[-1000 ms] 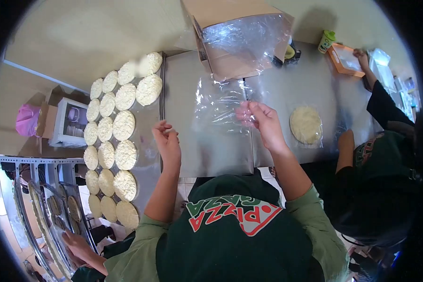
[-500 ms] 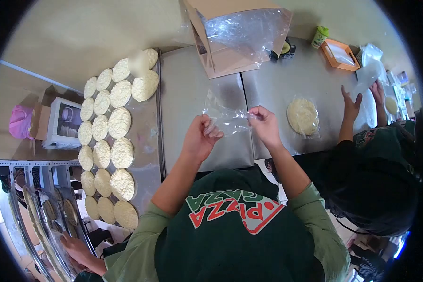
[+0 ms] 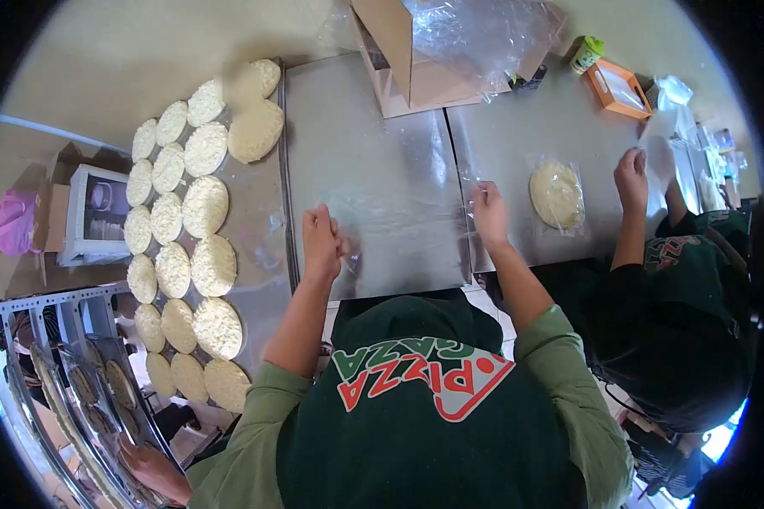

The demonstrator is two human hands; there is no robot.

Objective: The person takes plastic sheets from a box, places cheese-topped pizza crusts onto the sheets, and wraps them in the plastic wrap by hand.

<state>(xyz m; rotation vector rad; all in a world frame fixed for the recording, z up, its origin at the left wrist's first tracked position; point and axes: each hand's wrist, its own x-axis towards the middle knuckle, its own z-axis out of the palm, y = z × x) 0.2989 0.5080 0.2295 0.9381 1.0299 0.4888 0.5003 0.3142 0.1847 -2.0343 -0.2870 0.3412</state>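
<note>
A clear plastic bag [image 3: 407, 222] is stretched wide between my hands above the steel table [image 3: 373, 102]; its see-through film is hard to make out against the metal. My left hand [image 3: 322, 246] is closed on one side of the bag, near the tray of pizza bases. Pinching the opposite side is my right hand [image 3: 491, 214], with film showing by its fingertips. Just right of that hand, a round pizza base [image 3: 557, 195] lies in a clear bag on the table.
Several pale, topped pizza bases [image 3: 205, 206] lie in rows on the left. An open cardboard box [image 3: 390, 64] with plastic film stands at the back. Right of me, a co-worker's hand [image 3: 631, 180] is near an orange tray [image 3: 617, 103]. A metal rack [image 3: 68, 382] stands lower left.
My hands have moved apart, the left one leftward, spreading the plastic bag that was bunched between them. The co-worker's near hand has closed. The whole view has shifted slightly.
</note>
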